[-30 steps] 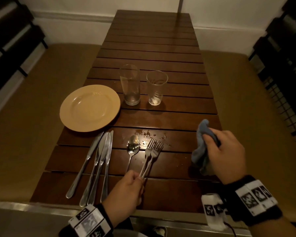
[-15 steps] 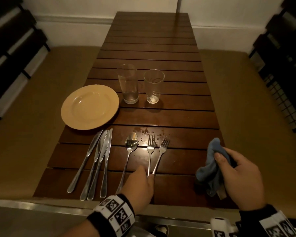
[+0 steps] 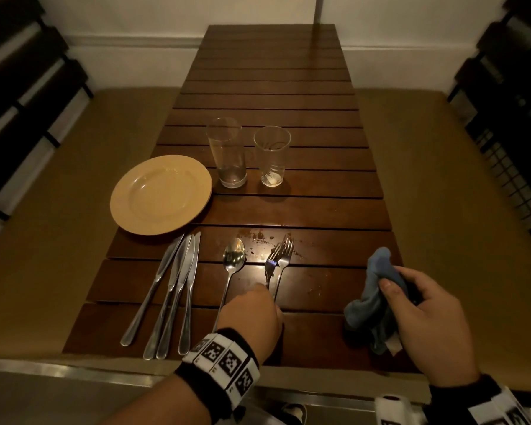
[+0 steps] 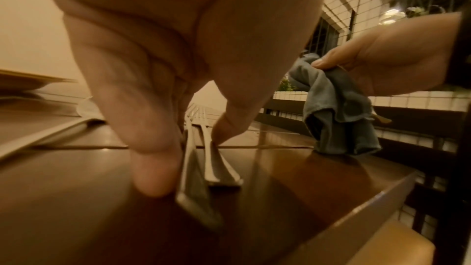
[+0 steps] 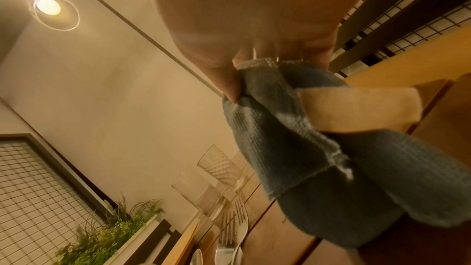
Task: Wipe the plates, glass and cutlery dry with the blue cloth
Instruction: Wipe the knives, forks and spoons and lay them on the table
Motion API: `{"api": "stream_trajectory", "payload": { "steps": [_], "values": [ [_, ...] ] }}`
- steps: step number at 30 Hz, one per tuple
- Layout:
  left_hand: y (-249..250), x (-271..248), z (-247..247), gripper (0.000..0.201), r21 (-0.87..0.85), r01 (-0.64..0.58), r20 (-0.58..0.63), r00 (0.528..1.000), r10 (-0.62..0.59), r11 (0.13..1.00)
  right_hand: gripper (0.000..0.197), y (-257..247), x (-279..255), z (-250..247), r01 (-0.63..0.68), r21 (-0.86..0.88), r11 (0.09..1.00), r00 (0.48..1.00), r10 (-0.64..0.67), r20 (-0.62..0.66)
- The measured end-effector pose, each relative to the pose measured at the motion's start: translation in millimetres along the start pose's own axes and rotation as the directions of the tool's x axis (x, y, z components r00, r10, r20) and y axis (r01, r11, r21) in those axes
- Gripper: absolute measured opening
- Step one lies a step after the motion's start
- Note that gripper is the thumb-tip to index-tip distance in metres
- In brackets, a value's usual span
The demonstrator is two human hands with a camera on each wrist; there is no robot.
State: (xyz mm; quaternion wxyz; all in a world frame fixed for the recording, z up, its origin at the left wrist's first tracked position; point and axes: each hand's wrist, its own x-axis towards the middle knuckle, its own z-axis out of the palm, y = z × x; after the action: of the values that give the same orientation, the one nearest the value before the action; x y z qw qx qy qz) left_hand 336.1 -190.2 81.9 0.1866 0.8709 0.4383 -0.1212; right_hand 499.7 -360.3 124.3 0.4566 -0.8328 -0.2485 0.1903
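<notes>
Two forks (image 3: 280, 256) lie side by side on the wooden table (image 3: 273, 87). My left hand (image 3: 272, 297) pinches their handles (image 4: 203, 160) between thumb and fingertip. Left of them lie a spoon (image 3: 233, 259) and three knives (image 3: 178, 286). A tan plate (image 3: 161, 194) sits at the left. Behind the cutlery stand a tall glass (image 3: 227, 151) and a shorter glass (image 3: 272, 156). My right hand (image 3: 396, 286) grips the bunched blue cloth (image 3: 371, 299), which hangs down to the table's near right corner (image 4: 339, 112).
Water drops (image 3: 258, 237) spot the slat beyond the spoon and forks. Tan surfaces (image 3: 59, 240) lie on both sides of the narrow table. Dark lattice screens (image 3: 509, 148) stand at the far left and right. A steel ledge (image 3: 74, 372) runs along the near edge.
The forks went from raised in my left hand to lying spread on the table, and now their tines are together again. My right hand has lowered the cloth toward me.
</notes>
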Motion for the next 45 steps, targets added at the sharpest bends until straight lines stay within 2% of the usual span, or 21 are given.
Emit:
{"api": "stream_trajectory", "payload": {
  "steps": [6, 10, 15, 18, 21, 24, 25, 27, 28, 29, 31, 34, 36, 37, 39, 41, 42, 43, 44, 45],
  "values": [
    [-4, 9, -4, 0.026, -0.075, 0.044, -0.045, 0.998, -0.047, 0.996, 0.021, 1, -2, -1, -0.026, -0.009, 1.000, 1.000, 0.026, -0.010],
    [-9, 14, -5, 0.023, -0.132, 0.047, -0.058, 0.997, -0.055, 0.990, 0.022, 3, -2, 0, -0.023, 0.003, 1.000, 1.000, 0.023, -0.016],
    [-14, 22, -10, 0.019, -0.208, 0.074, -0.037, 0.996, -0.084, 0.975, 0.024, 8, -1, 4, 0.028, -0.140, 0.990, 0.996, -0.039, -0.077],
    [-13, 23, -17, 0.024, -0.248, 0.083, -0.025, 0.995, -0.092, 0.965, 0.020, 4, 0, 2, 0.040, -0.132, 0.990, 0.996, -0.050, -0.073],
    [-13, 18, -26, 0.028, -0.284, 0.073, -0.047, 0.995, -0.090, 0.956, 0.014, -5, 4, -9, -0.001, 0.039, 0.999, 1.000, 0.002, -0.029],
    [-11, 9, -38, 0.024, -0.347, 0.021, -0.078, 0.996, -0.052, 0.938, 0.017, -7, 11, -24, -0.053, 0.245, 0.968, 0.998, 0.044, 0.042],
    [-9, 5, -43, 0.022, -0.377, -0.012, -0.097, 0.995, -0.027, 0.926, 0.017, -8, 13, -29, -0.083, 0.362, 0.929, 0.995, 0.059, 0.076],
    [-6, -2, -52, 0.016, -0.436, -0.082, -0.140, 0.990, 0.022, 0.896, 0.025, -9, 18, -37, -0.150, 0.599, 0.787, 0.987, 0.086, 0.134],
    [-5, -6, -55, 0.014, -0.461, -0.113, -0.157, 0.987, 0.044, 0.880, 0.029, -9, 22, -39, -0.185, 0.662, 0.726, 0.982, 0.109, 0.155],
    [-6, -10, -59, 0.013, -0.477, -0.141, -0.173, 0.983, 0.065, 0.867, 0.031, -7, 26, -40, -0.222, 0.684, 0.695, 0.975, 0.149, 0.166],
    [-10, -16, -61, 0.012, -0.495, -0.177, -0.181, 0.978, 0.098, 0.850, 0.027, 3, 33, -33, -0.320, 0.642, 0.696, 0.945, 0.286, 0.160],
    [-21, -26, -62, 0.010, -0.535, -0.165, -0.136, 0.985, 0.109, 0.828, 0.022, 24, 31, -20, -0.552, 0.500, 0.667, 0.824, 0.529, 0.203],
    [-33, -31, -60, 0.009, -0.555, -0.134, -0.082, 0.991, 0.106, 0.821, 0.018, 37, 24, -16, -0.625, 0.336, 0.705, 0.779, 0.591, 0.209],
    [-41, -33, -58, 0.010, -0.565, -0.112, -0.062, 0.994, 0.094, 0.817, 0.016, 43, 22, -16, -0.613, 0.214, 0.761, 0.790, 0.588, 0.171],
    [-56, -38, -56, 0.011, -0.580, -0.070, -0.029, 0.997, 0.065, 0.812, 0.021, 49, 19, -19, -0.503, -0.060, 0.862, 0.860, 0.506, 0.065],
    [-68, -44, -54, 0.012, -0.588, -0.033, 0.012, 0.999, 0.049, 0.808, 0.036, 48, 18, -24, -0.265, -0.366, 0.892, 0.959, 0.284, -0.001],
    [-74, -47, -55, 0.012, -0.587, -0.014, 0.037, 0.998, 0.044, 0.809, 0.047, 47, 18, -25, -0.088, -0.518, 0.851, 0.992, 0.119, 0.027],
    [-81, -50, -56, 0.012, -0.598, 0.010, 0.063, 0.997, 0.035, 0.801, 0.056, 47, 18, -26, 0.091, -0.631, 0.771, 0.991, -0.011, 0.130],
    [-87, -54, -57, 0.012, -0.600, 0.030, 0.091, 0.995, 0.031, 0.799, 0.062, 47, 19, -25, 0.245, -0.688, 0.683, 0.959, -0.069, 0.273],
    [-95, -57, -59, 0.012, -0.605, 0.057, 0.114, 0.993, 0.016, 0.794, 0.065, 48, 21, -23, 0.361, -0.699, 0.618, 0.908, -0.060, 0.416]
  ]
}}
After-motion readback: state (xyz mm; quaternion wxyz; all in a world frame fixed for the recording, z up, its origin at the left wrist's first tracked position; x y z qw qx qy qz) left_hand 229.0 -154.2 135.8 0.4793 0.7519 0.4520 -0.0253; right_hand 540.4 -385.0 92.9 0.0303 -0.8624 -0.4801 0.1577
